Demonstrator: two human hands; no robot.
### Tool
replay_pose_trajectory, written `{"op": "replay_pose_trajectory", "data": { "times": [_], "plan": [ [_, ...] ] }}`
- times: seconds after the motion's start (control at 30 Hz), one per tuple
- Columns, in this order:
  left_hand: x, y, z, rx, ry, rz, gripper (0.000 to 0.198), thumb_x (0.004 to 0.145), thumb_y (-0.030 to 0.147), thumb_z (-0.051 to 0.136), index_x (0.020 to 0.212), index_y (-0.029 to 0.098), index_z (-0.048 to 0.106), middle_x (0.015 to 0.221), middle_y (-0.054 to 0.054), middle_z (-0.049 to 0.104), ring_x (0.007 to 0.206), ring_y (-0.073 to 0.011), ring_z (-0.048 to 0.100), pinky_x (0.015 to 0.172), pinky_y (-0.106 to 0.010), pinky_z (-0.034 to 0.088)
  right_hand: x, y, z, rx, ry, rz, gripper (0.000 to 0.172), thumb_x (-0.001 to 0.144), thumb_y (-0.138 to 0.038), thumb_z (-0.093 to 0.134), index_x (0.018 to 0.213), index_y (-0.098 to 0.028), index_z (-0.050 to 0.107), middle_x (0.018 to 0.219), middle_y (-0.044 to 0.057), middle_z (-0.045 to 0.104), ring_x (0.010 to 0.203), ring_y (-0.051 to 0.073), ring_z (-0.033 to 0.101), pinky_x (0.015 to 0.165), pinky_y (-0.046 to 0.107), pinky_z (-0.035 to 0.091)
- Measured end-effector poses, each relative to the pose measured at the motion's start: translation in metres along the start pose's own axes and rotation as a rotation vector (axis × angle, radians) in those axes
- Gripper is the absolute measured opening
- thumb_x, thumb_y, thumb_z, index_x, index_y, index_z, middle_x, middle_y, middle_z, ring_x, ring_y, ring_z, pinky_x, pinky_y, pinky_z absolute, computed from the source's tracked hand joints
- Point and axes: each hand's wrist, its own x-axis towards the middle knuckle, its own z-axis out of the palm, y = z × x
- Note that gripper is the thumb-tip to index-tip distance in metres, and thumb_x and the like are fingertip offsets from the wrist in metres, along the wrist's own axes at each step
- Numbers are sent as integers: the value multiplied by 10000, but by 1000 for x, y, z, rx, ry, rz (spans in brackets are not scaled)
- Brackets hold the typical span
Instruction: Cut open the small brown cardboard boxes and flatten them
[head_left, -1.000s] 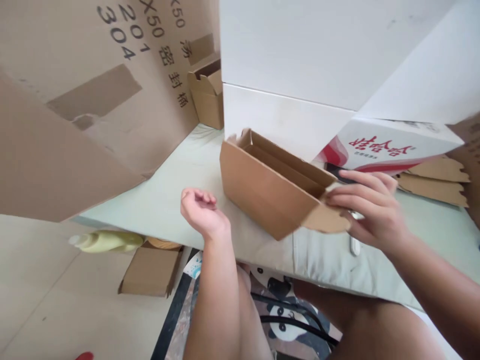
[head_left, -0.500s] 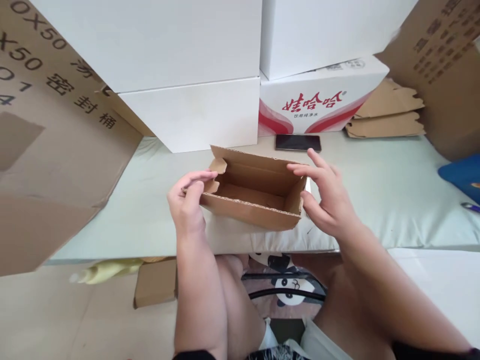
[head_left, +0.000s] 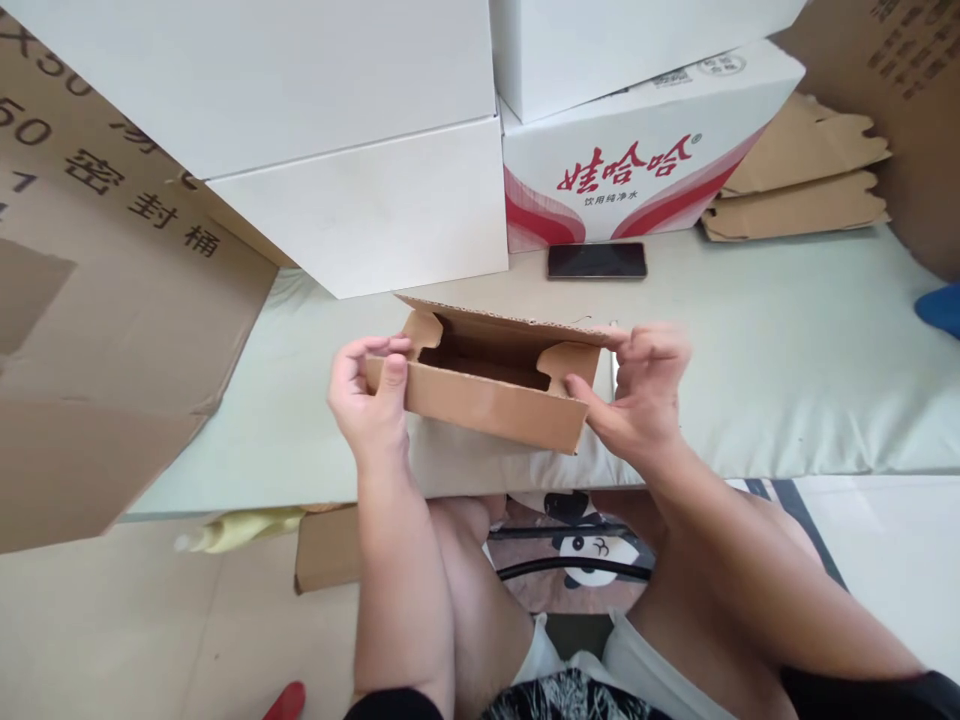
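A small brown cardboard box (head_left: 487, 400) is held up in front of me, its top facing up. Both short end flaps are folded inward, and the long far panel stands raised; the inside is dark. My left hand (head_left: 371, 390) grips the left end, thumb on the near wall and fingers over the end flap. At the other end, my right hand (head_left: 637, 390) has its thumb on the right flap (head_left: 571, 362) and its index finger at the far corner. Its other fingers are curled and slightly blurred.
Behind the box a black phone (head_left: 596, 261) lies on the pale green padded surface (head_left: 780, 360). White cartons (head_left: 375, 225) and a red-lettered carton (head_left: 630, 180) stand at the back. Flat cardboard pieces (head_left: 799, 205) lie right; a large brown carton (head_left: 142, 350) stands left.
The right end flap has folded inward under my right thumb, and my right fingers have curled in at the corner. My left hand keeps its grip. The view has shifted slightly.
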Motion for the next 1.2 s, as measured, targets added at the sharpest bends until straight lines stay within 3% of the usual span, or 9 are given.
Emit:
{"op": "replay_pose_trajectory", "data": {
  "times": [0.07,0.2,0.33,0.47,0.67,0.77,0.9,1.1,1.2],
  "plan": [
    [-1,-3,2,63,13,33,399,738,450,879,1001,214,693,969,-41,769,960,-192,739,962,-352,568,-1,2,-3,64,-60,17,479,888,-212,670,1299,-346,464,1180,63,520,1189,247,546,998,463,537],
    [0,-6,-2,149,-30,37,432,760,448,862,1105,223,733,1173,-76,755,1090,-219,725,991,-363,565,-4,3,-21,213,-452,54,256,990,-262,503,1220,-308,607,1285,81,586,1315,275,554,1149,503,436],
    [2,-6,-7,214,-157,-2,194,846,399,779,908,218,809,1096,-72,791,1108,-240,727,1047,-413,550,-14,13,-30,225,-430,271,430,952,-436,512,1360,-306,547,1518,105,505,1364,328,535,1103,498,473],
    [4,-6,-6,227,-123,-40,127,830,329,772,851,215,824,1015,-64,804,1042,-239,744,1015,-420,569,-14,24,-23,88,-564,582,526,893,-306,454,1414,-275,511,1387,97,643,1277,322,604,1062,518,498],
    [7,-4,-5,167,-56,-122,88,777,268,754,802,216,820,979,-51,808,1042,-246,748,1032,-428,558,-8,24,-23,-218,-872,601,454,848,-264,480,1283,-236,605,1165,118,731,1084,365,673,980,555,525],
    [11,-6,-11,87,48,-210,84,725,224,717,736,211,800,951,-46,803,1053,-254,739,1027,-410,552,-11,20,-26,-36,-832,647,454,903,-328,521,1349,-247,530,1090,92,740,992,312,704,939,510,556],
    [12,-12,-11,-19,207,-423,128,718,295,694,758,193,760,906,-45,787,1030,-258,727,924,-375,583,-13,8,-25,408,-537,536,592,995,-474,511,1522,-349,271,1265,75,702,1147,257,697,998,478,558],
    [-8,-18,21,-221,-157,-659,593,827,751,557,1053,236,743,1184,-79,774,1242,-328,660,973,-437,582,-3,-10,-18,215,-546,75,646,980,-410,593,1573,-382,339,1750,26,192,1630,288,119,1312,565,172],
    [-18,-28,19,-256,-362,-796,801,729,915,521,1095,235,735,1181,-109,773,1311,-375,621,1034,-494,559,2,-9,-20,128,-458,25,701,975,-471,572,1612,-352,304,1741,46,226,1623,309,152,1313,589,139]
  ]
}}
